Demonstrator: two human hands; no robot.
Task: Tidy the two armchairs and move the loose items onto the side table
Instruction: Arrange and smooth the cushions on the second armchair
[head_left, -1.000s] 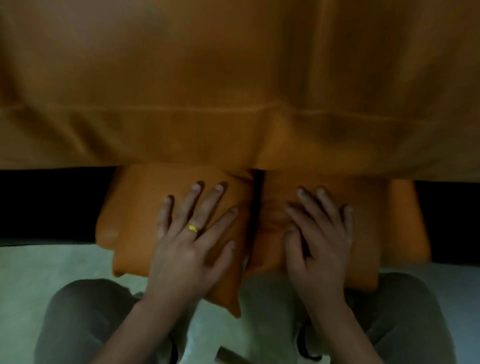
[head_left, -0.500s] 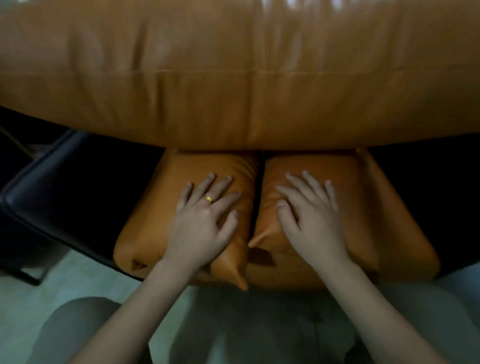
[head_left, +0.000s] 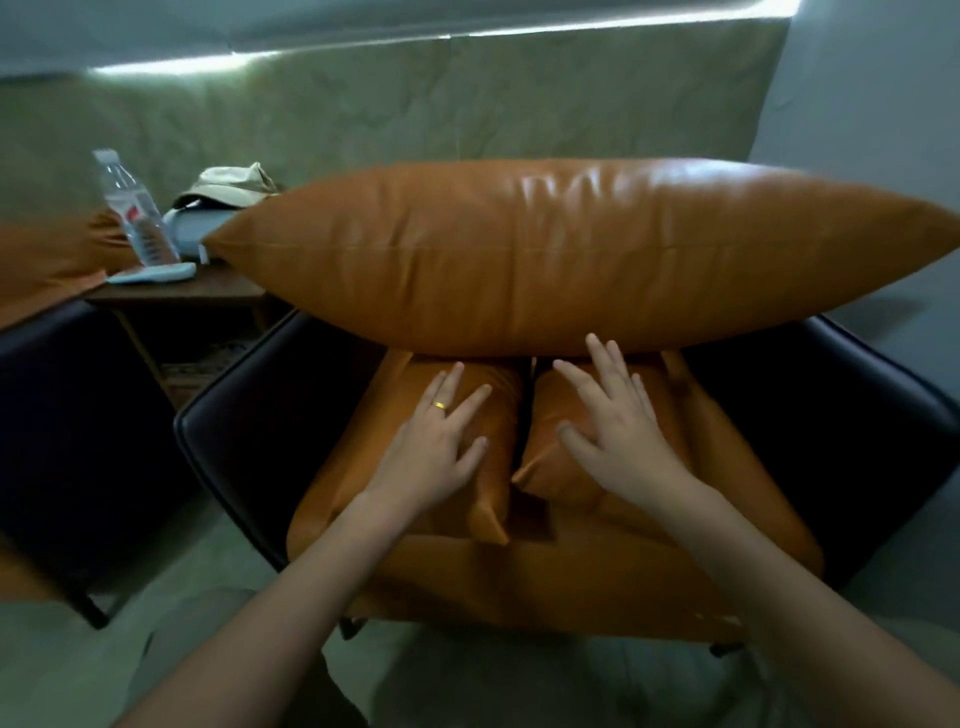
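Note:
An armchair with a dark frame and an orange seat cushion fills the middle. Two small orange pillows lie side by side on the seat. My left hand rests flat with spread fingers on the left pillow. My right hand lies flat on the right pillow. A large orange back cushion stands across the chair behind them. On the wooden side table at the left stand a water bottle, a white remote, a beige cap and a grey book.
A second armchair with an orange cushion sits at the far left beyond the side table. A pale curtain hangs behind. The floor is light grey; my knees show at the bottom.
The view has lifted and pulled back, bringing the whole back cushion, side table and curtain into sight. Both hands stay flat on the two pillows, fingers spread a little further forward.

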